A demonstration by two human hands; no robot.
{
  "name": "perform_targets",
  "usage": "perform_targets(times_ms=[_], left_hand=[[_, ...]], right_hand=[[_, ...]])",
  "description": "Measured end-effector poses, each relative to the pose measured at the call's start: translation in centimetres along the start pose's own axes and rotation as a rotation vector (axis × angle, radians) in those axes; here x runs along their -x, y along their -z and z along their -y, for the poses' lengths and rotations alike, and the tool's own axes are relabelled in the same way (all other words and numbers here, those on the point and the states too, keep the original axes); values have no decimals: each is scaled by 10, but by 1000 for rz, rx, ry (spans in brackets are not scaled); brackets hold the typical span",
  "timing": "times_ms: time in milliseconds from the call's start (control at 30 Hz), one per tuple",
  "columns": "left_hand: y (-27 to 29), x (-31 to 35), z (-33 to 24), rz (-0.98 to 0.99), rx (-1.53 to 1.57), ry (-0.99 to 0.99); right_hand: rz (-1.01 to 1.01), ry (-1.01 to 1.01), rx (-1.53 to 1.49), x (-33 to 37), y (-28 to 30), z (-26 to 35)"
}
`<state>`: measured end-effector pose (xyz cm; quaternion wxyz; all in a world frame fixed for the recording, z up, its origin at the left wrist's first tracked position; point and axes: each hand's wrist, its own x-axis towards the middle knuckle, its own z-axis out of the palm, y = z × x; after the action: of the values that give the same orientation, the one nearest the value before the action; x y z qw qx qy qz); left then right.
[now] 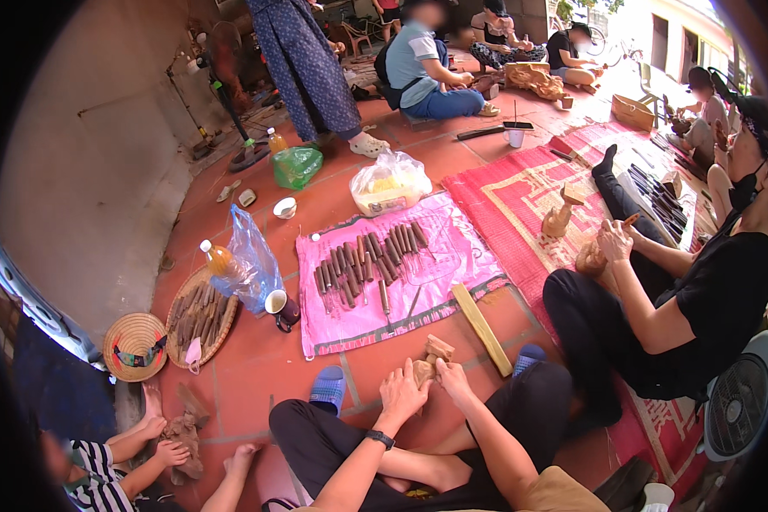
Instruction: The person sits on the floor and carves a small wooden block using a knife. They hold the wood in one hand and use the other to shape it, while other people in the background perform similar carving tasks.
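I sit cross-legged on a red tiled floor. My left hand (pixel 403 394) and my right hand (pixel 454 381) are both closed around a small pale carved wood piece (pixel 433 354), held in front of my knees. The left hand grips its lower left side, the right hand its lower right side. Just beyond it lies a pink plastic sheet (pixel 452 277) with several dark-handled carving chisels (pixel 369 258) laid in rows. A long pale wooden stick (pixel 480 328) lies at the sheet's right edge.
A person in black (pixel 708 299) sits at my right on a red woven mat (pixel 520 192), carving a figure. A round tray of tools (pixel 200 317), a bottle, a mug (pixel 280 307) and plastic bags lie left. Another person's hands are at lower left. More people sit behind.
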<state>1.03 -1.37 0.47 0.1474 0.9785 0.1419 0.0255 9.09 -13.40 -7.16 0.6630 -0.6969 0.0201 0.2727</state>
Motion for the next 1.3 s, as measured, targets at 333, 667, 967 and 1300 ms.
perform_targets(times_ms=[333,667,967,1300], left_hand=[[-1,2,3,-27,-8,10],[1,4,10,-32,-18,29],[2,2,9,-12,-24,25],[4,3,3,1,-19,35]], right_hand=[[4,-88,-30,4,-6,4],[96,-124,-104,12,-6,15],[-14,-25,124,3,-4,-6],[2,-97,132,11,3,0]])
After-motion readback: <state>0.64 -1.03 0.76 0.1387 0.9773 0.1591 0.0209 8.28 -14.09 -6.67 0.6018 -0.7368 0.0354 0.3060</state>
